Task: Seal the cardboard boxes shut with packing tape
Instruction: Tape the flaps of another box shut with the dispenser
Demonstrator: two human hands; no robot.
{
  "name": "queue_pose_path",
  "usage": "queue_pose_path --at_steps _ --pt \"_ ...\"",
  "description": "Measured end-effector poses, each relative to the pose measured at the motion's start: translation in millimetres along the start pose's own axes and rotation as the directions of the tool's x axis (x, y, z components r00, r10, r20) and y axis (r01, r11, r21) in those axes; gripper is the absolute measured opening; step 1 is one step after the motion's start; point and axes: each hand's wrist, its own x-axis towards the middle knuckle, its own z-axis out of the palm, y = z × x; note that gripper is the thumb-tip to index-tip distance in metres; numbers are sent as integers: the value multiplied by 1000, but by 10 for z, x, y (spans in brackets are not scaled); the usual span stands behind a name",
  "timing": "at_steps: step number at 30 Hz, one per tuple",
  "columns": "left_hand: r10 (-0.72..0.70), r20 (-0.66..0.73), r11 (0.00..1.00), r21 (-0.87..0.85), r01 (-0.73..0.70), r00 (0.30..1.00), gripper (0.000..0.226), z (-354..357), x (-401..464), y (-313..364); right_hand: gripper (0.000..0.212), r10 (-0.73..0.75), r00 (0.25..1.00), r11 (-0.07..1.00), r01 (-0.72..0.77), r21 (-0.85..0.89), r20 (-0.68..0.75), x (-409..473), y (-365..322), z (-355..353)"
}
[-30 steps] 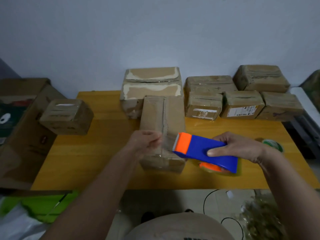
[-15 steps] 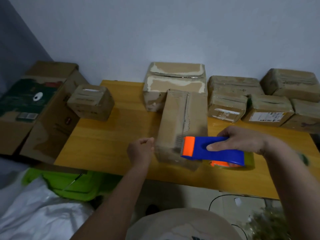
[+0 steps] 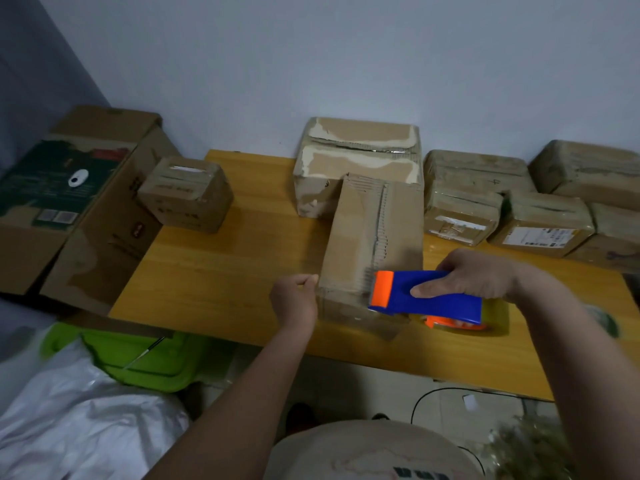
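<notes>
The tape dispenser (image 3: 427, 294) is gripped by the right hand (image 3: 476, 277) at the near end of the long box (image 3: 374, 244) (mid-table); the left hand (image 3: 294, 299) is clenched beside it, holding nothing visible; 1 seam seems underway; several boxes (image 3: 540, 223) behind appear taped already.

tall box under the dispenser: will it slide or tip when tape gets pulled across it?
The tall box lies lengthwise on the smooth wooden table, so sliding seems likelier than tipping. The left hand braces its near corner while the right hand works the tape dispenser. Its worn cardboard may flex.
</notes>
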Motion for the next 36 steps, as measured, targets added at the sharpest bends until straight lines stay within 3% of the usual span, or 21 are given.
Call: queue_pose_path --at_steps 4,8,11,12,13,14,15,17,18,19,22,28,36 --pt "19 37 996 86 -22 999 48 52 -48 -109 45 14 1000 1000 -14 -18 14 37 25 44" --pt "89 58 959 265 -101 994 45 45 -86 -98 44 9 999 1000 -10 19 33 34 26 27" --pt "25 137 881 466 -87 990 25 -1 -43 -13 44 0 999 1000 -2 30 44 41 29 11" --pt "-7 136 847 528 -66 991 33 -7 -49 -27 43 1 999 1000 -3 29 44 42 30 12" --pt "-12 148 818 570 -76 989 58 -18 -76 -47 44 4 999 1000 -5 22 39 41 33 18" --pt "89 159 813 559 -164 983 77 -26 -115 -80 44 7 1000 1000 -7 12 29 41 40 19" --pt "260 211 777 533 -334 942 85 -27 -171 -116 45 11 1000 1000 -11 5 17 45 55 18" --pt "500 429 592 465 -659 752 90 -31 -294 -156 47 18 1000 1000 -18 -3 5 54 79 19" --pt "503 534 515 447 -732 680 90 -27 -331 -175 48 18 1000 1000 -18 -8 4 58 86 18" --pt "474 582 469 468 -749 661 89 -23 -340 -187 50 14 1000 1000 -14 -13 6 63 96 20" --pt "422 573 470 525 -710 703 89 -4 -323 -210 53 5 1000 1000 -5 -13 15 83 153 27" --pt "418 582 421 556 -717 697 81 3 -354 -196 55 25 997 1000 -24 -17 69 46 408 -41" --pt "446 513 446 583 -679 733 85 64 -439 -144 61 16 995 999 -20 42 100 -42 747 -264"
